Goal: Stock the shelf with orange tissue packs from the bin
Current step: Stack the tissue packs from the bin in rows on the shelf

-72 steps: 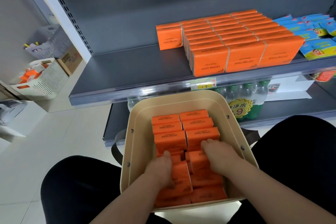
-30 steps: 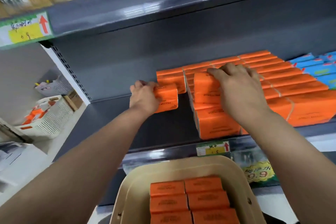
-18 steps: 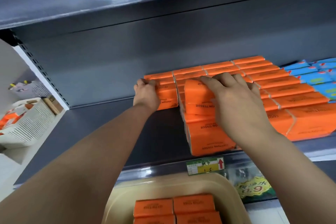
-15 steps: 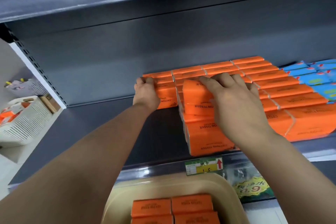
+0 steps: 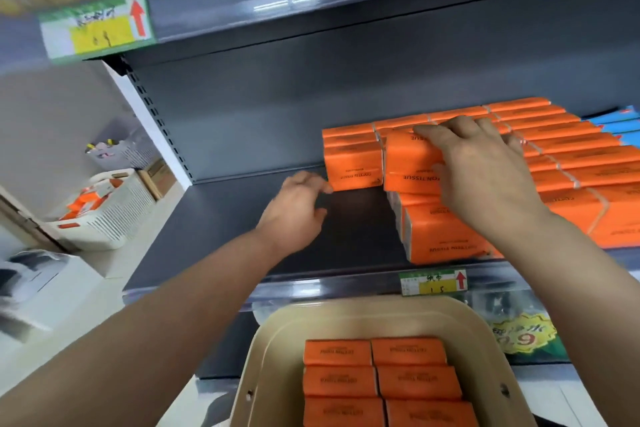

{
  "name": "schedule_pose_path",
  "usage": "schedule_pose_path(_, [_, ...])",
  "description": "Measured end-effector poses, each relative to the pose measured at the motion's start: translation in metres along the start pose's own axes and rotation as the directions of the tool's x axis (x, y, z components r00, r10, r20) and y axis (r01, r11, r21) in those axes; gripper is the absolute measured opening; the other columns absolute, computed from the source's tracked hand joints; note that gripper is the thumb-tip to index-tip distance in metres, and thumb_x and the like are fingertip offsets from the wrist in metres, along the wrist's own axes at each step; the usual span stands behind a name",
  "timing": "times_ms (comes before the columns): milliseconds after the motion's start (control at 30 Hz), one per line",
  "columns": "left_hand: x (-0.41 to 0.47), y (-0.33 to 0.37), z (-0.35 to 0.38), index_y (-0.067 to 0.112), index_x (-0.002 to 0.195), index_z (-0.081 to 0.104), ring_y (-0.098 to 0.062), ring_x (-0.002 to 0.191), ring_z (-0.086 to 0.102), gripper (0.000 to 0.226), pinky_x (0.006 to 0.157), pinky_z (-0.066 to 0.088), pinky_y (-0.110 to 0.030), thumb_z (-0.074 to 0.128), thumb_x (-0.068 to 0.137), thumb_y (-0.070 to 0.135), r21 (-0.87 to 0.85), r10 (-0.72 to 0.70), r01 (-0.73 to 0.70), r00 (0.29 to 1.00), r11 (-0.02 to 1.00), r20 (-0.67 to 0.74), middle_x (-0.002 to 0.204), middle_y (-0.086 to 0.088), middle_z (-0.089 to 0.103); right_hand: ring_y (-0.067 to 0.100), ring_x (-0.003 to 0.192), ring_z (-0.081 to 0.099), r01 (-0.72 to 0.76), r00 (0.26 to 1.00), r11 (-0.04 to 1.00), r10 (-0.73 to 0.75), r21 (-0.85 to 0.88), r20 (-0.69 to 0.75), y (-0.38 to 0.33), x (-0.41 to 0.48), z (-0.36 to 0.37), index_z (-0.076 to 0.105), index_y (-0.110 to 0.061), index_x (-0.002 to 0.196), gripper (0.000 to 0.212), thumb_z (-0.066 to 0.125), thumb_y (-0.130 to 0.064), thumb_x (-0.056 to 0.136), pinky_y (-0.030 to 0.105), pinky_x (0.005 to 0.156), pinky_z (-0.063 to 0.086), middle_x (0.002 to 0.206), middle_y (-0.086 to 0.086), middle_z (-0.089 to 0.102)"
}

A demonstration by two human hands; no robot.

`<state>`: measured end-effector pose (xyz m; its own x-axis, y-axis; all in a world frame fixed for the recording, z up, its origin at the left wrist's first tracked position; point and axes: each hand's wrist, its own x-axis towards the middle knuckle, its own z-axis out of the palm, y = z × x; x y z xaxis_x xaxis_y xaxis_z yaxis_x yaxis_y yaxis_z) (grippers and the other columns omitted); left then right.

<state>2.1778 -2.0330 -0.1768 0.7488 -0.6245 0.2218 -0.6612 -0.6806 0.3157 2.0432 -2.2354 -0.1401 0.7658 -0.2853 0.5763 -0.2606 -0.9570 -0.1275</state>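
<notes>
Nearest you, the beige plastic bin (image 5: pixel 363 303) sits below the shelf edge. Orange plastic-wrapped tissue packs (image 5: pixel 374 374) lie flat in two columns inside it. Plenty are left, so the job is judged well short of done.

Just past the bin rim, a green-and-yellow paper price tag (image 5: pixel 433 282) sits on the lip of the dark grey metal shelf (image 5: pixel 225 236).

Your left grip (image 5: pixel 294 211) hovers over bare shelf, fingers loosely curled, nothing in it. One fingertip is at the lower-left corner of the short orange row (image 5: pixel 353 166); can't tell if it touches. It is likely there to square that row's front.

Your right grip (image 5: pixel 485 170) is clamped on one orange pack (image 5: pixel 408 156), fingers hooked over its far top edge, thumb on the printed front. The pack sits proud of the front-left column of the big orange block (image 5: pixel 571 163), not seated. Judged reason: you're working it down into that column, print facing out like its neighbours. The bare shelf left of the short row looks like room for the next packs.

Further right, blue tissue packs (image 5: pixel 620 128) border the block. Far left on the floor stands a white slatted plastic basket (image 5: pixel 104 208) with orange items in it.
</notes>
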Motion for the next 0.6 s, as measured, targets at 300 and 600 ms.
schedule_pose_path(300, [-0.097, -0.033, 0.005, 0.02, 0.125, 0.055, -0.016, 0.123, 0.039, 0.035, 0.099, 0.04, -0.028, 0.057, 0.09, 0.019, 0.035, -0.039, 0.038, 0.999, 0.999, 0.03, 0.134, 0.004, 0.045, 0.036, 0.11, 0.052, 0.094, 0.994, 0.994, -0.09, 0.063, -0.062, -0.04, -0.008, -0.005, 0.054, -0.023, 0.13, 0.057, 0.066, -0.007, 0.076, 0.046, 0.088, 0.041, 0.116, 0.01, 0.058])
schedule_pose_path(600, [-0.089, -0.065, 0.008, 0.021, 0.129, 0.051, -0.017, 0.121, 0.04, 0.037, 0.095, 0.043, -0.031, 0.055, 0.092, 0.022, 0.068, -0.079, 0.084, 0.994, 0.994, -0.075, 0.135, 0.005, 0.045, 0.035, 0.115, 0.052, 0.048, 0.956, 0.998, -0.059, 0.045, 0.286, -0.077, 0.056, 0.055, 0.046, -0.019, 0.131, 0.056, 0.06, -0.005, 0.078, 0.04, 0.09, 0.045, 0.125, 0.012, 0.051])
